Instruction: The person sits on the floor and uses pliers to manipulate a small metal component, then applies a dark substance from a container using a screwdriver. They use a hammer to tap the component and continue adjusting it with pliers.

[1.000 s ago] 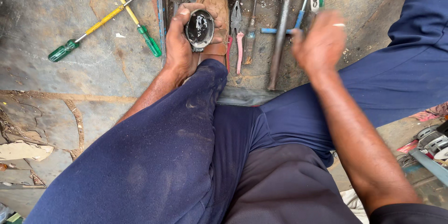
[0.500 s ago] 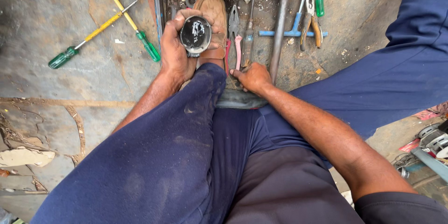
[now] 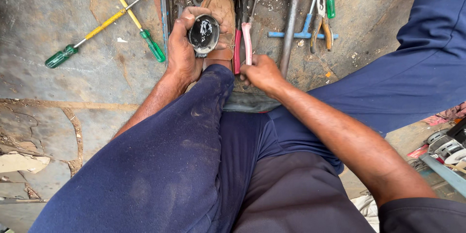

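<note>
Beside the worn brown shoe [image 3: 221, 12], just to its left, the left hand [image 3: 182, 51] kept its grip clenched around a small round metal part [image 3: 204, 33] with a dark, glossy face, holding it up off the concrete floor [image 3: 63, 102] with the face turned toward the camera. To the right of the shoe, the right hand [image 3: 262, 72] had closed its fingers on the lower end of the pink-handled pliers [image 3: 246, 36], which lay flat on the floor, not yet lifted as far as could be judged. Farther right of the shoe lay a hammer [image 3: 291, 14], a blue T-shaped wrench [image 3: 303, 33] and another pair of pliers [image 3: 320, 26]; to the shoe's left lay two green-handled screwdrivers [image 3: 109, 19] with yellow shafts, crossed. Judging by this layout, the work seemed to be in an early or middle stretch: the part was in hand and a tool was just being taken up, while no tool touched the part. Whether the part had been opened or altered could not be told from its shiny face.
</note>
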